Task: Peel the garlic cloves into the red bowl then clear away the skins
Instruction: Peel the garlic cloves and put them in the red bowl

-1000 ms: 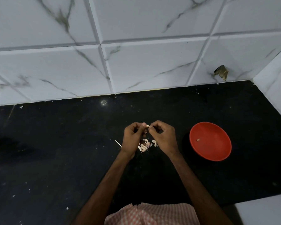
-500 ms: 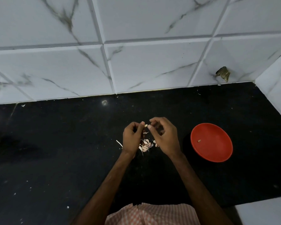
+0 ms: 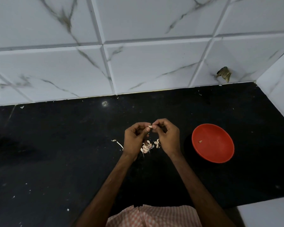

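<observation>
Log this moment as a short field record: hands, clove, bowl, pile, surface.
left hand: pinches garlic clove
right hand: pinches the same clove
red bowl: on counter, right of both hands, holds one small piece
garlic pile: on counter, beneath the hands; skins or cloves unclear
counter: black, flecked with pale scraps

A glossy black stone worktop [image 3: 56,161], dotted with small white specks, runs back to a wall of large white marble-look tiles with grey veins [image 3: 154,66]. A second tiled wall [image 3: 279,89] closes the corner on the right. One tile near that corner has a dark, ragged break [image 3: 224,73]. The light is dim, with a faint glint [image 3: 104,103] on the stone.
</observation>
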A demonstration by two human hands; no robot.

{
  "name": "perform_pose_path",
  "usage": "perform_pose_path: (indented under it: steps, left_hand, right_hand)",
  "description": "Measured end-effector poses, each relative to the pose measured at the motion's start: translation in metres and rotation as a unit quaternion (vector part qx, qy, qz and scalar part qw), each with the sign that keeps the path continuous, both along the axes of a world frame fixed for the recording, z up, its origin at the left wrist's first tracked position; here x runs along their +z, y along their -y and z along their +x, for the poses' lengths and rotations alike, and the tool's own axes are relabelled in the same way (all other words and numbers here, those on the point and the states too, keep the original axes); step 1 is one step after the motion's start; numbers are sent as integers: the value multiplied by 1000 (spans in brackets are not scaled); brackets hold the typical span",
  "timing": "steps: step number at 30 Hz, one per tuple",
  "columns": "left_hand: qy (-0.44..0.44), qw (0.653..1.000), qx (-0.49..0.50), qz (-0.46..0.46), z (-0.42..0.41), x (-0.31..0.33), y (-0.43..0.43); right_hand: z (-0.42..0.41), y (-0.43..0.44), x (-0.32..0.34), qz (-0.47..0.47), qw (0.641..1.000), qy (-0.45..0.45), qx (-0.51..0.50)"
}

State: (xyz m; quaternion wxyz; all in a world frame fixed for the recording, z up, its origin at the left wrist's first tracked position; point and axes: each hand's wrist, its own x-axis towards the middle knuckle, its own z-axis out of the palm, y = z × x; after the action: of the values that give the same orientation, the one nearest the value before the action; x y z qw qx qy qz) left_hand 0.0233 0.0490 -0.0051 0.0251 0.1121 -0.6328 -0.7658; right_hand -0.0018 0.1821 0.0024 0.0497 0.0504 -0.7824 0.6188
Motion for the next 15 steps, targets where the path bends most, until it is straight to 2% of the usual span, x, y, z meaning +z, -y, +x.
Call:
perform_pose_path:
  steps: [4,15]
  left_hand:
    - [-13,1000,15,-4,-1,0,1]
    - [-49,994,-5,-93,-3,-2,4]
  right_hand:
    - [2,0,0,-12,1000,22,8]
    - [2,1,2,68,997,-19,9]
